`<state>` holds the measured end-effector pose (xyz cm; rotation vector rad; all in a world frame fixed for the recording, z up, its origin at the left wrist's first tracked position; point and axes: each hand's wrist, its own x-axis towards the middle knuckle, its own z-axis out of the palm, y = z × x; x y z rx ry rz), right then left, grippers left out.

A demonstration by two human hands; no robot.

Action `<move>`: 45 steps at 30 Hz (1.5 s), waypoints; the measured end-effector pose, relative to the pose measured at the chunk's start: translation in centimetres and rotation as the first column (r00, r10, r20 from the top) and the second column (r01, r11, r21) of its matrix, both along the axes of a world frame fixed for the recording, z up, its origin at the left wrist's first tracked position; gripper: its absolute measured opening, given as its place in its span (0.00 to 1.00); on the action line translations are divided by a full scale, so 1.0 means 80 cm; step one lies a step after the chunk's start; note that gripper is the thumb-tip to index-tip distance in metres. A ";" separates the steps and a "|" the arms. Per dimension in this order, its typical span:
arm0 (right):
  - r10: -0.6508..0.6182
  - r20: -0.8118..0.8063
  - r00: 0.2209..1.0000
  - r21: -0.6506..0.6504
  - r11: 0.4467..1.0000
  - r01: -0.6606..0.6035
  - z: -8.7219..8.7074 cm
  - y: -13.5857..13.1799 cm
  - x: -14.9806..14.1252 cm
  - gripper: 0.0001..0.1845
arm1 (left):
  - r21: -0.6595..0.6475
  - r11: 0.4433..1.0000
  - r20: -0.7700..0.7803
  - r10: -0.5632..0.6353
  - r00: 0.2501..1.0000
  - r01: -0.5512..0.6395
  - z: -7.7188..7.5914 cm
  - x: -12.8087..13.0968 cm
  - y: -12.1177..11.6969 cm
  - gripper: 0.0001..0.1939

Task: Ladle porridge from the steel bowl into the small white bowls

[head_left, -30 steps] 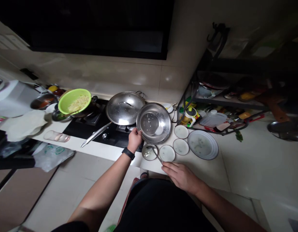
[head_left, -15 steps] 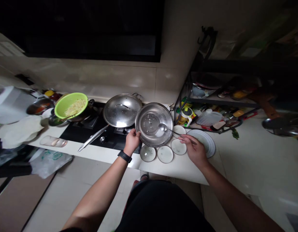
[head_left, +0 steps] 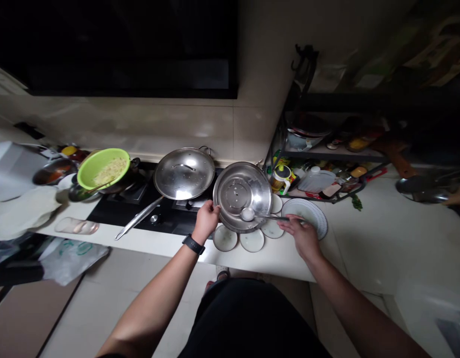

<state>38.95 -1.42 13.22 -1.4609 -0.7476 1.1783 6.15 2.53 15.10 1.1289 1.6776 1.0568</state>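
Note:
My left hand (head_left: 207, 219) is closed on the left rim of a metal basin (head_left: 235, 186), which is tilted and has white residue and drops on its bottom. In my right hand (head_left: 299, 231) is the handle of a metal spoon (head_left: 247, 214); its bowl holds something whitish and is over the near side of the basin. Several small pale dishes, among them a near-left dish (head_left: 225, 238) and a near-middle dish (head_left: 252, 240), sit below and beside the basin, some partly hidden by it. A larger plate with a lined rim (head_left: 321, 214) lies behind my right hand.
A lidded pan (head_left: 185, 174) with a long handle stands on the black stove (head_left: 140, 215). To its left are a green bowl (head_left: 82, 171) with pale shreds, a glass lying on its side (head_left: 76, 226) and a plastic bag (head_left: 75, 258). A rack of jars (head_left: 315, 180) stands right.
The spoon's bowl has moved nearer the basin's front edge. The basin has shifted slightly right relative to the pan and now covers more of the small dishes. The whole view has shifted a little.

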 end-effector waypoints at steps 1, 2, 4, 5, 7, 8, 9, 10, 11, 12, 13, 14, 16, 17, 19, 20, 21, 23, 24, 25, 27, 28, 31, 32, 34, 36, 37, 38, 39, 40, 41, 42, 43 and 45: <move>-0.026 -0.058 0.998 -0.023 0.999 0.025 0.000 0.000 0.001 0.29 | -0.013 1.000 0.018 -0.009 1.000 0.009 -0.001 0.000 0.000 0.17; -0.044 -0.100 0.994 -0.038 0.998 0.040 0.001 0.000 0.002 0.28 | -0.024 1.000 0.038 -0.019 0.999 0.020 -0.003 0.001 -0.001 0.17; -0.074 -0.142 0.987 -0.052 0.996 0.067 0.005 -0.002 0.008 0.27 | -0.035 0.999 0.070 -0.026 0.997 0.028 -0.007 0.000 -0.001 0.16; -0.087 -0.146 0.985 -0.048 0.996 0.080 0.008 -0.004 0.012 0.26 | -0.035 0.999 0.075 -0.022 0.997 0.025 -0.009 -0.001 -0.001 0.16; -0.112 -0.130 0.985 -0.024 0.994 0.110 0.015 -0.011 0.024 0.25 | -0.036 0.999 0.061 -0.015 0.998 0.017 -0.013 -0.004 -0.001 0.16; -0.127 -0.116 0.985 -0.006 0.992 0.127 0.019 -0.015 0.032 0.24 | -0.039 0.999 0.048 -0.010 0.999 0.012 -0.016 -0.005 0.000 0.16; -0.146 -0.104 0.984 0.012 0.989 0.148 0.022 -0.020 0.041 0.24 | -0.041 0.999 0.040 -0.009 0.999 0.010 -0.018 -0.007 0.000 0.16; -0.173 -0.095 0.980 0.029 0.984 0.176 0.026 -0.024 0.053 0.24 | -0.044 0.999 0.041 -0.002 0.999 0.004 -0.020 -0.008 0.000 0.16; -0.206 -0.090 0.974 0.041 0.977 0.211 0.029 -0.027 0.066 0.25 | -0.050 0.999 0.049 0.006 0.999 -0.004 -0.022 -0.009 0.000 0.15; -0.242 -0.087 0.966 0.049 0.968 0.247 0.032 -0.031 0.080 0.26 | -0.054 0.998 0.049 0.011 0.999 -0.009 -0.023 -0.011 0.001 0.15; -0.276 -0.083 0.957 0.059 0.958 0.282 0.033 -0.034 0.094 0.27 | -0.056 0.998 0.039 0.017 0.999 -0.015 -0.025 -0.012 0.001 0.15; -0.311 -0.074 0.947 0.073 0.946 0.316 0.034 -0.038 0.109 0.27 | -0.057 0.998 0.025 0.021 0.999 -0.019 -0.026 -0.013 0.001 0.16; -0.368 -0.017 0.930 0.100 0.925 0.368 0.032 -0.044 0.137 0.27 | -0.059 0.998 0.002 0.025 1.000 -0.024 -0.029 -0.014 0.001 0.15; -0.387 0.044 0.921 0.110 0.918 0.380 0.029 -0.048 0.149 0.27 | -0.059 0.998 -0.007 0.024 1.000 -0.025 -0.030 -0.014 0.001 0.15; -0.363 0.264 0.894 0.121 0.932 0.342 0.022 -0.057 0.168 0.23 | -0.059 0.998 -0.020 0.020 1.000 -0.021 -0.032 -0.014 0.001 0.14; -0.301 0.414 0.859 0.127 0.954 0.273 0.017 -0.062 0.175 0.22 | -0.058 0.998 -0.025 0.018 1.000 -0.019 -0.033 -0.013 0.001 0.14; -0.211 0.567 0.796 0.132 0.977 0.165 0.011 -0.067 0.181 0.20 | -0.056 0.998 -0.030 0.017 0.999 -0.019 -0.034 -0.012 0.002 0.14; -0.025 0.810 0.586 0.120 0.985 -0.125 0.001 -0.076 0.187 0.18 | -0.053 0.998 -0.035 0.020 0.999 -0.021 -0.035 -0.011 0.002 0.14; 0.037 0.882 0.469 0.101 0.959 -0.265 -0.004 -0.080 0.188 0.17 | -0.053 0.998 -0.035 0.022 0.999 -0.024 -0.036 -0.009 0.002 0.14; 0.070 0.928 0.367 0.081 0.922 -0.380 -0.008 -0.083 0.189 0.18 | -0.054 0.998 -0.030 0.022 0.999 -0.024 -0.036 -0.008 0.002 0.14; 0.076 0.970 0.231 0.055 0.858 -0.510 -0.011 -0.086 0.186 0.19 | -0.061 0.998 -0.013 0.016 1.000 -0.017 -0.035 -0.006 0.001 0.13; 0.060 0.978 0.198 0.057 0.842 -0.537 -0.010 -0.086 0.183 0.19 | -0.065 0.998 -0.004 0.013 1.000 -0.013 -0.035 -0.005 0.001 0.13; -0.004 0.976 0.218 0.126 0.827 -0.549 0.004 -0.082 0.160 0.19 | -0.069 0.998 0.001 0.000 1.000 0.000 -0.032 -0.003 -0.001 0.13; -0.016 0.966 0.256 0.159 0.822 -0.547 0.011 -0.078 0.147 0.19 | -0.065 0.998 -0.010 -0.005 1.000 0.005 -0.031 -0.003 -0.002 0.13; -0.011 0.933 0.359 0.222 0.804 -0.552 0.026 -0.067 0.117 0.18 | -0.056 0.998 -0.036 -0.021 0.999 0.019 -0.028 -0.001 -0.004 0.14; 0.041 0.893 0.448 0.250 0.783 -0.569 0.036 -0.051 0.084 0.18 | -0.054 0.998 -0.054 -0.042 0.998 0.039 -0.024 0.000 -0.007 0.14; 0.061 0.874 0.483 0.264 0.773 -0.577 0.039 -0.042 0.070 0.17 | -0.052 0.997 -0.062 -0.054 0.997 0.051 -0.020 0.001 -0.008 0.15; 0.083 0.856 0.510 0.272 0.767 -0.581 0.040 -0.033 0.056 0.17 | -0.048 0.997 -0.075 -0.069 0.995 0.065 -0.017 0.002 -0.009 0.15; 0.098 0.840 0.534 0.281 0.764 -0.581 0.039 -0.024 0.046 0.17 | -0.039 0.996 -0.095 -0.082 0.992 0.079 -0.013 0.003 -0.010 0.16; 0.111 0.825 0.555 0.286 0.764 -0.578 0.037 -0.017 0.038 0.16 | -0.023 0.995 -0.126 -0.096 0.987 0.094 -0.008 0.003 -0.011 0.16; 0.126 0.809 0.575 0.287 0.769 -0.572 0.034 -0.012 0.032 0.16 | -0.005 0.994 -0.164 -0.106 0.981 0.107 -0.003 0.004 -0.012 0.16; 0.143 0.790 0.597 0.284 0.777 -0.562 0.030 -0.009 0.028 0.16 | 0.015 0.993 -0.201 -0.110 0.973 0.115 0.001 0.004 -0.013 0.15; 0.168 0.763 0.625 0.273 0.792 -0.546 0.026 -0.009 0.025 0.16 | 0.035 0.992 -0.231 -0.112 0.966 0.124 0.005 0.005 -0.014 0.15; 0.221 0.664 0.714 0.229 0.849 -0.476 0.015 -0.014 0.022 0.17 | 0.059 0.989 -0.243 -0.117 0.963 0.135 0.012 0.007 -0.015 0.14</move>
